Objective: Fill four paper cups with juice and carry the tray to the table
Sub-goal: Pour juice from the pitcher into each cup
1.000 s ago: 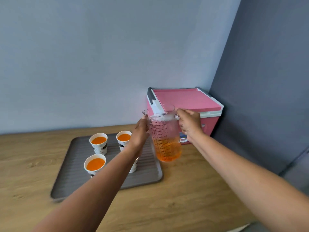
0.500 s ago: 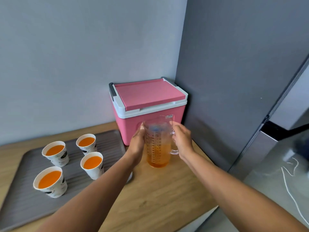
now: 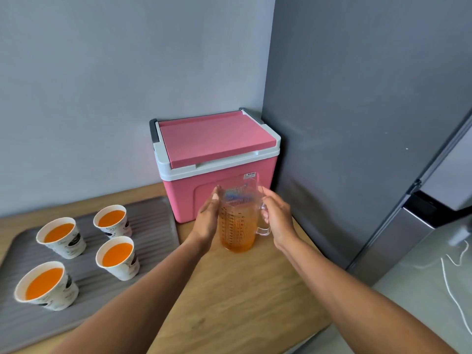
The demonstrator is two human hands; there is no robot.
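Several paper cups filled with orange juice stand on a grey ribbed tray (image 3: 153, 226) at the left: one at the back (image 3: 112, 221), one nearer (image 3: 118, 258), one at the near left (image 3: 46, 284). A clear measuring jug (image 3: 237, 226), about half full of juice, stands on the wooden counter just in front of a pink cooler. My left hand (image 3: 208, 218) lies flat against the jug's left side with straight fingers. My right hand (image 3: 277, 215) is at the jug's handle, fingers curled round it and thumb near the rim.
The pink cooler box (image 3: 217, 154) with a white rim stands against the wall behind the jug. A tall grey fridge (image 3: 357, 123) closes off the right side. The wooden counter (image 3: 242, 290) ends at the lower right, with a white cord (image 3: 452, 290) on the floor.
The jug went from above the tray's right edge, rightward and down, onto the counter in front of the cooler. Both hands stayed on it. The view swung right.
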